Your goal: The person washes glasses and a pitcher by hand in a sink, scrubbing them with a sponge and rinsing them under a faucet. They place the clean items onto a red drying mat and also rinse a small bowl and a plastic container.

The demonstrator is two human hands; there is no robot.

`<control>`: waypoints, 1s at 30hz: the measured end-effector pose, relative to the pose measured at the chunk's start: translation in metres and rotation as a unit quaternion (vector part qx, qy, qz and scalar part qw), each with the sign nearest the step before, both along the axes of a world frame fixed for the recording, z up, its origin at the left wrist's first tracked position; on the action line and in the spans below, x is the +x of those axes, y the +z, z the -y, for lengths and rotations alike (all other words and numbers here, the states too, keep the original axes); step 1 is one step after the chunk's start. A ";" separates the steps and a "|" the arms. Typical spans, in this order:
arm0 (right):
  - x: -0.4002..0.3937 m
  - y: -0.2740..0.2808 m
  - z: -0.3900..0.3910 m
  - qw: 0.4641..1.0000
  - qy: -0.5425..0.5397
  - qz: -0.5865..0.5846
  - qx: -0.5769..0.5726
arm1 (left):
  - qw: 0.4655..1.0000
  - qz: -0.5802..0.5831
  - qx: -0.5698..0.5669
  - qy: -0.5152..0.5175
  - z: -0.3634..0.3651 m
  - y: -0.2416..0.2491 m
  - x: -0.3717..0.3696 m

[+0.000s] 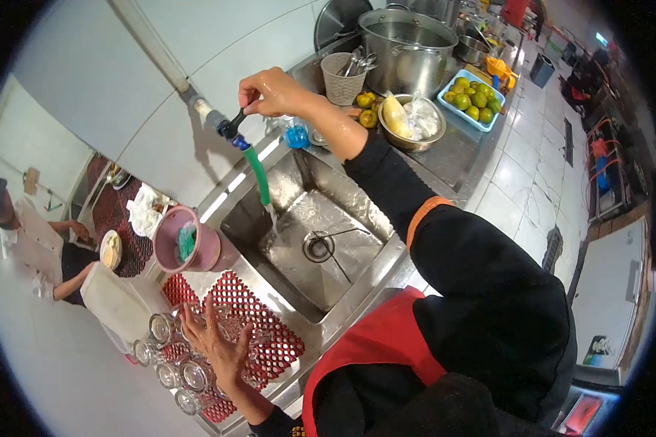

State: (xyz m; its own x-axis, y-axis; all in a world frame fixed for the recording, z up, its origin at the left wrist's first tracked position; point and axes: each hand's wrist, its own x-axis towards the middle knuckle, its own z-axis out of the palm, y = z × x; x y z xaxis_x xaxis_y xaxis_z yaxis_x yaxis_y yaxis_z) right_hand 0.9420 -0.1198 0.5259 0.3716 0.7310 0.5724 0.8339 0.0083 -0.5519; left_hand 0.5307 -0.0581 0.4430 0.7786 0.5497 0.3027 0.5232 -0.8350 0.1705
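Note:
My right hand (275,93) pinches the black handle of the tap (232,125) on the wall pipe. From the tap a green hose (256,175) hangs over the metal sink (321,251), and water runs out of its end. My left hand (220,344) has its fingers spread over upturned clear glasses (195,374) at the lower left; whether it touches one is hard to tell. The glasses stand on a red perforated mat (273,331). Beside the sink is a pink bucket (187,239) with something green inside.
Right of the sink stand a big steel pot (408,54), a cutlery basket (342,81), a metal bowl (413,125) with plastic bags, and a blue tray (476,100) of green fruit. A person (36,251) at the left holds a pale tray (116,300).

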 end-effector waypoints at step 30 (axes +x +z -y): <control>-0.007 -0.242 0.657 0.909 -0.247 -0.309 -0.129 | 0.806 -0.050 -0.229 -0.543 0.417 -0.041 0.352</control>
